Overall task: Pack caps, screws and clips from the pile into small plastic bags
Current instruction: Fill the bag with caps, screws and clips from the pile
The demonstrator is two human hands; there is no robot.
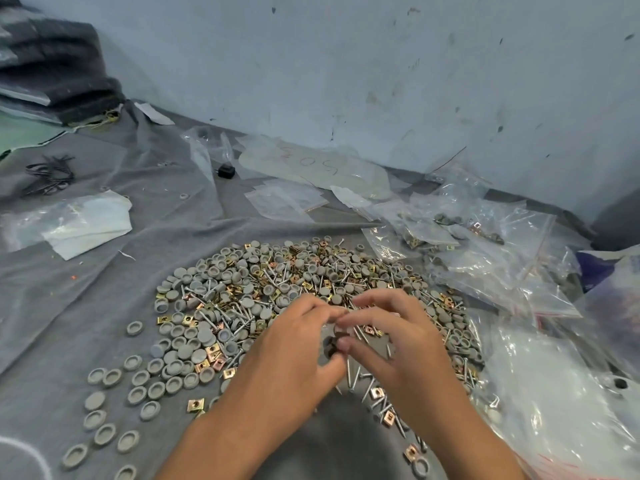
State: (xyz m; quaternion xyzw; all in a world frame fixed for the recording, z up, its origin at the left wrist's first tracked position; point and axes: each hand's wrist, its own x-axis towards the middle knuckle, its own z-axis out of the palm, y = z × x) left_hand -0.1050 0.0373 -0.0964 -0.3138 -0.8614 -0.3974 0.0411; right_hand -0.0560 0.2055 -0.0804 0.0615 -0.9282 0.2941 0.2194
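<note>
Caps (104, 434), loose and grey, lie scattered on the grey cloth (52, 306) at the left, apart from the main heap and not yet bagged. Further back on the left sits a flat bundle of empty plastic bags (86, 221), so there is stock left to fill. In the middle, the pile (263, 292) of caps, screws (353, 374) and brass-coloured clips (195, 405) is large and thick, which suggests most of the work remains. Over its near edge the left hand (294, 344) has its fingers curled around a small dark handful of parts, though exactly what it grips is hard to make out. The right hand (391, 337) meets it, its fingertips pinching at that same handful; whether a bag is between them cannot be told. At the right, several filled bags (433, 230) lie heaped by the wall, so some sets are done. Judged from this, the packing is under way but far from finished.
</note>
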